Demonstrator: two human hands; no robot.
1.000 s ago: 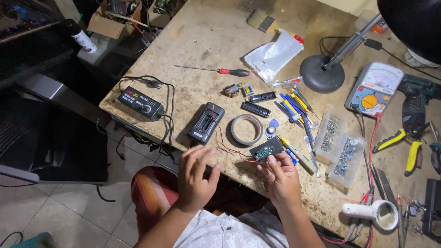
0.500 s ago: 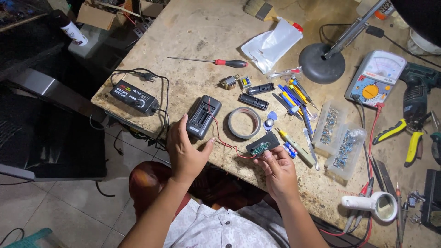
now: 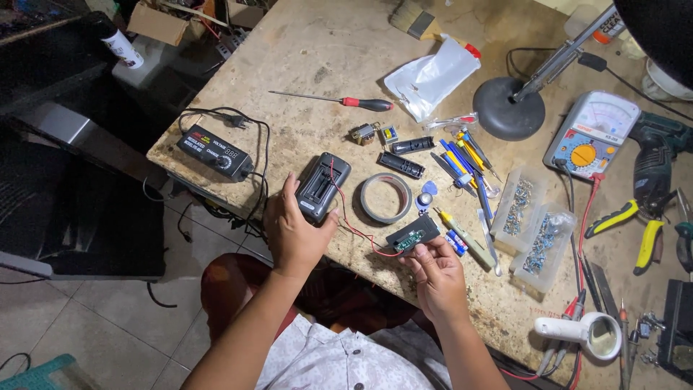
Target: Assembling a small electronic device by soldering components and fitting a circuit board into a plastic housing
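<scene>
Left hand (image 3: 292, 231) is clamped on a black battery holder (image 3: 323, 187); at its 3 o'clock, a small circuit board (image 3: 412, 236) is pinched by the right hand (image 3: 435, 274), red wires (image 3: 351, 225) joining both.

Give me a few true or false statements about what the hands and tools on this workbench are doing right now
1. The left hand rests on the black battery holder. True.
2. The right hand holds the red-handled screwdriver. False: it holds a small circuit board; the screwdriver lies apart on the table.
3. Red wire runs between the holder and the board. True.
4. The tape roll sits on the multimeter. False: it lies flat on the table.
</scene>
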